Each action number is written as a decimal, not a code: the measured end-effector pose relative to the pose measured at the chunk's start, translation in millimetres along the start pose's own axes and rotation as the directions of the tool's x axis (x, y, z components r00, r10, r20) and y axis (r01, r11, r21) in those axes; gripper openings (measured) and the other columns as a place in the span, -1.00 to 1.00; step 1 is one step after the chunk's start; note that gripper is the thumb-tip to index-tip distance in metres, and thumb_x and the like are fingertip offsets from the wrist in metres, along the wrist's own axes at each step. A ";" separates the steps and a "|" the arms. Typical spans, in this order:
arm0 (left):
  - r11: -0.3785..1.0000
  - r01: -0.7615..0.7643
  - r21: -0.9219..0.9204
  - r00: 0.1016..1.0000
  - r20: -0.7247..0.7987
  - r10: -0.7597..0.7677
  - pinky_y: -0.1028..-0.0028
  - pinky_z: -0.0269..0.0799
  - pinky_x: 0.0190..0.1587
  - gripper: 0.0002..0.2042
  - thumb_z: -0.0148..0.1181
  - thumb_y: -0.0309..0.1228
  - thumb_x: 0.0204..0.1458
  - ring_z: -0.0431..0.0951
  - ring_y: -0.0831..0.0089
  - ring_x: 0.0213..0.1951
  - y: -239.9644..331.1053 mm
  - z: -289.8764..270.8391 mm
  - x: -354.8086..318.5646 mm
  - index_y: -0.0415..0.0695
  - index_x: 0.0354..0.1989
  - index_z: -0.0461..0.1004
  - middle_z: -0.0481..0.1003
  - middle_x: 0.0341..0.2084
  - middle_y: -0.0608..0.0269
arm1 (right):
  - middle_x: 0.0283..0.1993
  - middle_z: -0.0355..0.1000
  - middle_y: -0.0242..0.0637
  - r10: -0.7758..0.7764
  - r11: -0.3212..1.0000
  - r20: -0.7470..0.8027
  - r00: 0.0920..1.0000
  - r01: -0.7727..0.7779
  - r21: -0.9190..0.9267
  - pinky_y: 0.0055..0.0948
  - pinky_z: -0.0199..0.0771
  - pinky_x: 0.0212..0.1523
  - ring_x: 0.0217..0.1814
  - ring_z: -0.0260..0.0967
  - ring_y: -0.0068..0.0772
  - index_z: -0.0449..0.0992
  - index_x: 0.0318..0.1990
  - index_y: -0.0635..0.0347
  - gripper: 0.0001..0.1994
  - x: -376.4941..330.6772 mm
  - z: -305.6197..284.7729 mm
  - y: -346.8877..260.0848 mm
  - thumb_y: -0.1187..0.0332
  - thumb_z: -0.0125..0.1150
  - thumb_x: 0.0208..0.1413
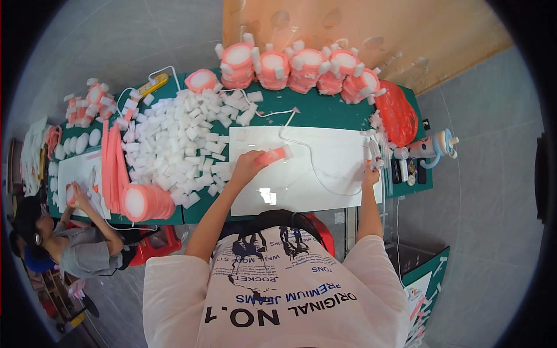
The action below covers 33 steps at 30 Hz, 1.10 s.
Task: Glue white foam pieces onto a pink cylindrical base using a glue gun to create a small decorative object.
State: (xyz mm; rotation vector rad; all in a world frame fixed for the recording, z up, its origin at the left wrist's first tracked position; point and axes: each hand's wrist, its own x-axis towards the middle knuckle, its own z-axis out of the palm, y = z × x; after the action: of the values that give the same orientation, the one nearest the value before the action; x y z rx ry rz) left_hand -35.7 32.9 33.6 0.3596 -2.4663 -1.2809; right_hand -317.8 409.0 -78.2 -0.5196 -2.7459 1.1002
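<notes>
Head view: the left hand (248, 165) has its grip pinching a pink foam strip (272, 156) flat on the white board (325, 188) mid-counter. The right hand (370, 174) touches small white pieces (374, 152) at the board's right edge; whether its grip is spread or pressed together cannot be told. White foam blocks (180, 145) lie heaped toward the green counter's (325, 110) left.

A green table (325, 110) carries a white board (325, 185) and white foam blocks (180, 145).

A pink foam strip (272, 156) with one white end lies flat on the white board, tilted toward 2 o'clock
</notes>
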 end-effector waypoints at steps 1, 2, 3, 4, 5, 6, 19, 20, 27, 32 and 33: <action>1.000 0.008 0.007 1.000 -0.006 -0.007 0.45 0.35 -0.31 -0.70 0.21 -0.42 -0.29 0.46 0.21 -0.38 -1.9 0.8 0.7 -0.26 -0.32 0.42 0.45 -0.40 0.04 | -0.35 0.42 -0.17 -0.003 1.000 0.011 1.000 0.003 0.002 -0.36 0.35 -0.30 -0.35 0.39 -0.24 0.42 -0.23 0.27 -0.49 -5.4 -0.7 -2.0 0.09 0.28 -0.32; 1.000 -0.001 0.000 1.000 -0.019 0.001 0.45 0.35 -0.30 -0.71 0.21 -0.41 -0.28 0.46 0.21 -0.38 -4.3 -0.6 -1.5 -0.26 -0.32 0.42 0.45 -0.40 0.04 | -0.33 0.42 -0.14 -0.027 0.999 -0.036 0.999 0.025 -0.047 -0.27 0.34 -0.28 -0.31 0.37 -0.16 0.41 -0.21 0.26 -0.49 -12.3 -1.0 -7.4 0.08 0.23 -0.32; 1.000 -0.011 -0.006 0.999 -0.031 0.011 0.44 0.35 -0.30 -0.71 0.20 -0.41 -0.28 0.46 0.20 -0.37 -6.1 -1.7 -3.4 -0.26 -0.33 0.43 0.45 -0.39 0.04 | -0.31 0.41 -0.11 -0.053 0.995 -0.083 0.995 0.045 -0.094 -0.19 0.33 -0.25 -0.27 0.36 -0.09 0.40 -0.20 0.26 -0.49 -20.7 0.2 -12.9 0.07 0.19 -0.31; 1.000 -0.008 -0.003 0.999 -0.035 0.008 0.44 0.35 -0.30 -0.71 0.20 -0.41 -0.28 0.46 0.20 -0.37 -6.2 0.9 -1.7 -0.26 -0.33 0.43 0.45 -0.39 0.04 | -0.27 0.39 -0.08 -0.054 0.989 -0.155 0.986 0.031 -0.148 -0.05 0.31 -0.24 -0.27 0.34 0.02 0.37 -0.19 0.27 -0.52 -24.6 -0.2 -12.8 0.18 0.14 -0.31; 1.000 -0.013 0.007 0.999 -0.036 0.013 0.42 0.35 -0.29 -0.71 0.20 -0.39 -0.27 0.46 0.20 -0.37 -8.4 0.2 -2.9 -0.26 -0.33 0.43 0.45 -0.38 0.04 | -0.27 0.39 -0.08 -0.065 0.989 -0.134 0.989 0.045 -0.143 -0.05 0.31 -0.24 -0.27 0.34 0.02 0.37 -0.19 0.27 -0.52 -33.6 1.2 -19.9 0.18 0.14 -0.31; 1.000 -0.018 0.017 0.999 -0.035 0.019 0.41 0.35 -0.28 -0.70 0.20 -0.38 -0.27 0.46 0.19 -0.36 -10.1 0.1 -4.1 -0.26 -0.32 0.43 0.45 -0.38 0.04 | -0.21 0.36 -0.08 0.013 0.976 -0.070 0.997 -0.028 -0.217 -0.02 0.30 -0.21 -0.23 0.31 0.04 0.34 -0.15 0.27 -0.50 -41.1 -1.8 -26.2 0.17 0.14 -0.31; 0.999 -0.040 -0.033 0.994 -0.101 0.037 0.34 0.31 -0.25 -0.68 0.19 -0.39 -0.30 0.41 0.13 -0.34 -18.9 10.2 -6.7 -0.26 -0.32 0.41 0.42 -0.41 0.03 | 0.00 0.22 -0.23 -0.630 0.775 0.332 0.702 0.534 0.338 -0.35 0.27 -0.17 -0.02 0.19 -0.26 0.33 -0.11 0.14 -0.63 -237.5 -42.1 -209.7 0.49 0.07 -0.19; 0.998 -0.041 -0.046 0.993 -0.111 0.035 0.34 0.31 -0.25 -0.68 0.19 -0.40 -0.30 0.41 0.14 -0.34 -18.1 11.6 -6.8 -0.26 -0.32 0.41 0.42 -0.42 0.03 | -0.11 0.29 -0.24 -0.673 0.740 0.433 0.601 0.530 0.415 -0.43 0.28 -0.23 -0.12 0.26 -0.33 0.38 -0.19 0.16 -0.71 -245.6 -41.1 -233.2 0.50 0.06 -0.18; 0.993 -0.020 -0.117 0.991 -0.133 0.004 0.34 0.31 -0.27 -0.69 0.20 -0.41 -0.31 0.41 0.17 -0.34 -12.0 14.1 -4.8 -0.27 -0.33 0.40 0.42 -0.43 0.04 | -0.34 0.40 -0.21 -0.685 0.360 0.631 -0.364 0.583 0.728 -0.43 0.34 -0.25 -0.26 0.35 -0.30 0.44 -0.33 0.24 -0.80 -325.8 57.5 -354.8 0.53 -0.01 -0.18; 0.976 0.043 -0.213 0.989 -0.132 -0.073 0.34 0.31 -0.34 -0.74 0.17 -0.33 -0.27 0.42 0.23 -0.38 -31.1 30.1 -0.8 -0.20 -0.39 0.40 0.43 -0.45 0.13 | -0.41 0.38 -0.08 -0.620 -0.045 0.558 -0.552 0.734 0.677 -0.29 0.35 -0.29 -0.31 0.32 -0.15 0.42 -0.44 0.32 -0.84 -406.2 159.6 -324.2 0.54 -0.03 -0.27; 0.991 -0.019 -0.135 0.996 -0.089 0.007 0.34 0.31 -0.36 -0.77 0.15 -0.30 -0.26 0.42 0.25 -0.40 -31.7 28.9 0.1 -0.15 -0.42 0.40 0.43 -0.48 0.17 | -0.44 0.37 -0.09 -0.589 -0.073 0.663 -0.461 0.848 0.525 -0.31 0.35 -0.30 -0.29 0.31 -0.16 0.43 -0.47 0.32 -0.85 -415.4 167.4 -320.1 0.54 -0.01 -0.29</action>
State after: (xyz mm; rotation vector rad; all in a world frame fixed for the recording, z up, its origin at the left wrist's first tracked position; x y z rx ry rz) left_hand -45.4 36.4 -8.0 0.3564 -2.2902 -1.3872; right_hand -57.9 -65.9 21.9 2.5352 -2.3057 0.2966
